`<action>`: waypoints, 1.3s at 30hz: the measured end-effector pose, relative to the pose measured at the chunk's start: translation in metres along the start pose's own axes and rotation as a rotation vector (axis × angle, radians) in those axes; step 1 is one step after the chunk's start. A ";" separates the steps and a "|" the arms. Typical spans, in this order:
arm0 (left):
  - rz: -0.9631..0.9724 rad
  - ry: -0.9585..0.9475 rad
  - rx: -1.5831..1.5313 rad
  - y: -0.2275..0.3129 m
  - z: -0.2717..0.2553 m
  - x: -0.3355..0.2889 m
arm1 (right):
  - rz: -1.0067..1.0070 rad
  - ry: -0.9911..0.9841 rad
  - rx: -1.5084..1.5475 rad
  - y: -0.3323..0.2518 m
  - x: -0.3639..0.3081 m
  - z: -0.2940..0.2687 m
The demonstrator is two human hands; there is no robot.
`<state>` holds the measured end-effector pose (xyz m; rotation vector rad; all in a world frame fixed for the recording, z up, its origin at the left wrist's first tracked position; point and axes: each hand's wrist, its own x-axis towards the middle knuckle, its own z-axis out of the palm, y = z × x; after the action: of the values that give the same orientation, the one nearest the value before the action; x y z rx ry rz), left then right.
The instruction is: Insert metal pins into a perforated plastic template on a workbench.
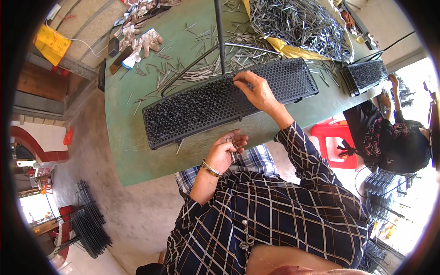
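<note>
A long black perforated rack (275, 87) lies slantwise across the green table in front of me. Its left part is densely filled with small dark upright pieces; toward the right the round holes show bare. My right hand (259, 93) is over the rack's middle, thumb and fingertips pinched at its surface by the edge of the filled part. Whatever is between those fingertips is too small to make out. Nearer to me, below the rack's front edge, my left hand (228, 147) is palm up with curled fingers around a few thin metal pins.
Loose metal pins (201, 73) are scattered behind the rack on the green table (126, 158). A yellow-edged sack (298, 27) heaped with pins stands at the back right. Work gloves (149, 41) lie back left. A thin black pole (220, 36) rises behind the rack. Rightward, a co-worker (389, 137) sits beside a red stool (332, 140) and another rack (366, 73).
</note>
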<state>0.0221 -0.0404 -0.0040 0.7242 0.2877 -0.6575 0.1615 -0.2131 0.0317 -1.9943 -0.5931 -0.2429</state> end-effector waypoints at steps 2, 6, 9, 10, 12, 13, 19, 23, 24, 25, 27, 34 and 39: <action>-0.002 0.002 0.002 -0.001 0.000 0.000 | -0.024 -0.027 -0.017 -0.001 0.001 -0.002; 0.002 0.013 -0.002 -0.002 0.000 0.000 | -0.083 -0.079 -0.034 -0.003 0.004 -0.002; -0.022 0.036 -0.043 0.000 0.003 -0.002 | -0.090 -0.076 -0.049 0.000 0.003 0.002; -0.022 0.036 -0.043 0.000 0.002 -0.002 | -0.090 -0.077 -0.050 0.000 0.004 0.003; -0.041 0.018 -0.082 0.000 0.001 -0.002 | -0.116 -0.053 -0.057 0.000 0.004 0.005; -0.041 0.018 -0.083 -0.001 -0.001 -0.002 | -0.116 -0.054 -0.058 0.000 0.004 0.005; -0.033 0.003 -0.085 -0.002 -0.003 -0.004 | -0.078 -0.013 -0.081 -0.001 0.003 0.009; -0.029 0.000 -0.020 0.001 0.003 -0.005 | -0.132 0.011 -0.148 0.003 0.000 0.013; -0.020 -0.004 0.008 0.001 0.004 -0.005 | -0.126 0.042 -0.144 0.004 -0.001 0.013; -0.020 -0.004 0.008 0.001 0.004 -0.005 | -0.126 0.042 -0.144 0.005 -0.001 0.013; -0.014 -0.026 0.013 0.001 0.003 -0.007 | -0.186 0.084 -0.234 0.004 -0.001 0.013; -0.014 -0.062 -0.025 0.000 0.003 -0.006 | -0.216 0.109 -0.353 0.002 -0.008 0.013; 0.145 -0.077 -0.055 0.009 0.001 -0.007 | 0.154 -0.040 0.025 -0.019 -0.027 0.009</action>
<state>0.0222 -0.0324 0.0043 0.6587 0.1798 -0.5367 0.1280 -0.2058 0.0313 -2.0127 -0.4629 -0.1012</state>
